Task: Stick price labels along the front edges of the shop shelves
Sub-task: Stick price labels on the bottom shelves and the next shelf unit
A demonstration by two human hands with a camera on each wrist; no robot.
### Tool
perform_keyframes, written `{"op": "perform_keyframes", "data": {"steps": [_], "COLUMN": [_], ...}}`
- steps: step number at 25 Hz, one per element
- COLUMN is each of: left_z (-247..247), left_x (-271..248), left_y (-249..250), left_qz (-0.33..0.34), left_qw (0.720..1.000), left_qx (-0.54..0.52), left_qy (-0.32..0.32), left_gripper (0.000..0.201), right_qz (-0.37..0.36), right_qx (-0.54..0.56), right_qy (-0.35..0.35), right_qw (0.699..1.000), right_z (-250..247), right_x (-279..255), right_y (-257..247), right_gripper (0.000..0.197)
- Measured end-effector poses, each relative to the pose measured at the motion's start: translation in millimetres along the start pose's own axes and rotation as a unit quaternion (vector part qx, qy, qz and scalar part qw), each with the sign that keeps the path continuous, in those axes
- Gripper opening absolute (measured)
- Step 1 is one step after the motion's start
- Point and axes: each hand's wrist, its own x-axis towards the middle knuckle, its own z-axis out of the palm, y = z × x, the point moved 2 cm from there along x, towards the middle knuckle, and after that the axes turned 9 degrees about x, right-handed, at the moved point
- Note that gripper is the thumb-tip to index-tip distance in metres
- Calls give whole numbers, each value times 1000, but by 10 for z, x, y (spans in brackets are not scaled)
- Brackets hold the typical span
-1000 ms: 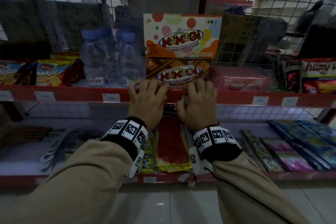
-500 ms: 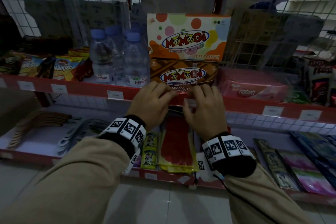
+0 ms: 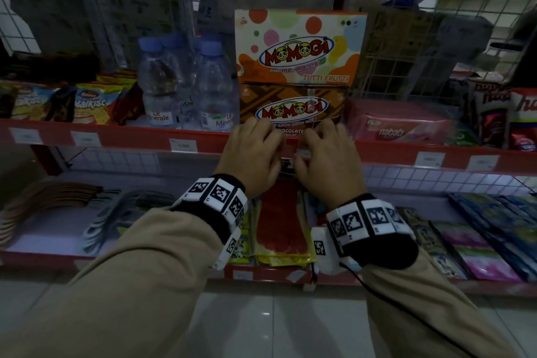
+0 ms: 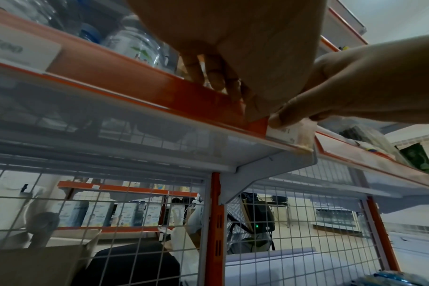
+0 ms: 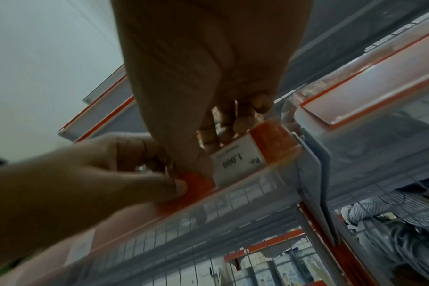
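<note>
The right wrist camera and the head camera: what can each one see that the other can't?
Only the right wrist view shows the white paper price label close enough to read its printed 1.000, seen upside down, beside the thumb.

Only the head view shows the goods: the clear plastic water bottles, the two Momogi snack boxes and the lower shelf's flat packets.

Both show the left hand and the right hand together at the red shelf front edge.
</note>
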Motion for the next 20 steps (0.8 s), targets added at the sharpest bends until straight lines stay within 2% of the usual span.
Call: {"op": "perform_keyframes", "data": {"steps": [3,6,8,10,13,15,18,20], "left_z": [11,6,9,22,54,63,74,77], "left_x": [-3,28,51,65,59,53,50,50], "left_y": [2,-29,-44,-48,-65,-77,-56,-41], "left_qz": [-5,-30,-75,-115,-142,-153,-161,-162], "left_qw": [1000,997,992,985,975,970,974,979], "left_qx": [-20,-62,-93,-127,-167,-185,-158,-123], "left_qy": [6,29,32,26,23,27,25,15], "left_gripper": [22,16,23,30,40,41,31,24], "right_qz": [45,78,99,128,145,142,115,83], "right_qx": [110,262,337,403,481,511,512,453], "right_qy": [-40,-69,-52,-22,0,2,-9,-5], "right_qw": [992,959,935,906,865,848,851,888], "right_z": [-103,-224,-252,-247,-246,-247,-232,-242], "right_x": [126,253,307,308,246,202,173,184], "right_y": [16,41,23,9,15,39,14,-9], "right_gripper": [13,7,6,14,25,27,22,17]}}
